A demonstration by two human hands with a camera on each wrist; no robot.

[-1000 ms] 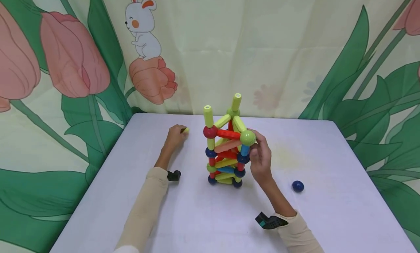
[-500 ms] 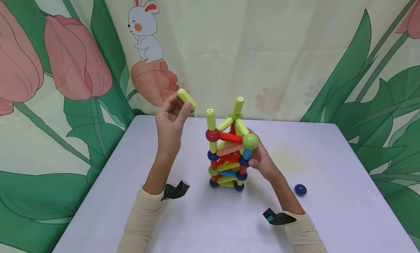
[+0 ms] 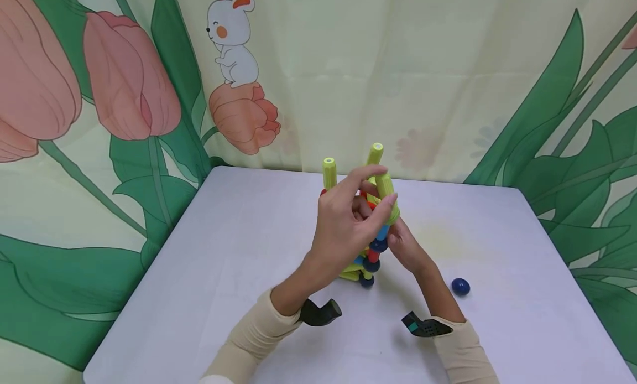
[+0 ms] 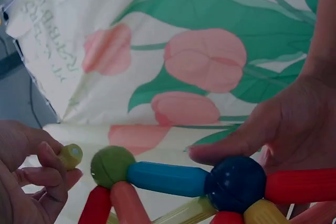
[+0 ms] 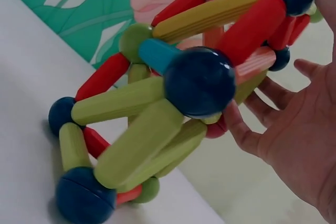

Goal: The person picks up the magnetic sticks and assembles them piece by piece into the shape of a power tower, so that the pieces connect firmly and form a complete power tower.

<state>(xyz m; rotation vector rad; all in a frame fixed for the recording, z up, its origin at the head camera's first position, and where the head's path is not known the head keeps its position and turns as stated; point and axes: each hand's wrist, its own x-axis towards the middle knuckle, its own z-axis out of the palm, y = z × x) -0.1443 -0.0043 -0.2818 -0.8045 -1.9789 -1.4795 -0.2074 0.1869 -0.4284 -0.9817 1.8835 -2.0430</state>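
Note:
A tower of magnetic rods and balls (image 3: 372,255) stands upright on the table, partly hidden behind my left hand (image 3: 343,223). Thumb and fingertips of that hand pinch a lime-green rod (image 3: 385,186) over the tower's near right top corner. In the left wrist view, a small gap shows between this rod (image 4: 71,156) and the green ball (image 4: 113,166). My right hand (image 3: 408,248) is at the tower's right side. Its slightly bent fingers (image 5: 244,129) reach against the structure in the right wrist view, and the palm stays apart from it.
One loose dark blue ball (image 3: 460,286) lies on the white table (image 3: 517,317), right of my right forearm. Two lime-green rods, including the left one (image 3: 329,174), stick up from the tower's top. A printed curtain (image 3: 423,85) hangs behind the table.
My left hand has lifted the lime-green rod off the table at the left and carried it right, to the tower's top. My right hand has stayed at the tower's side.

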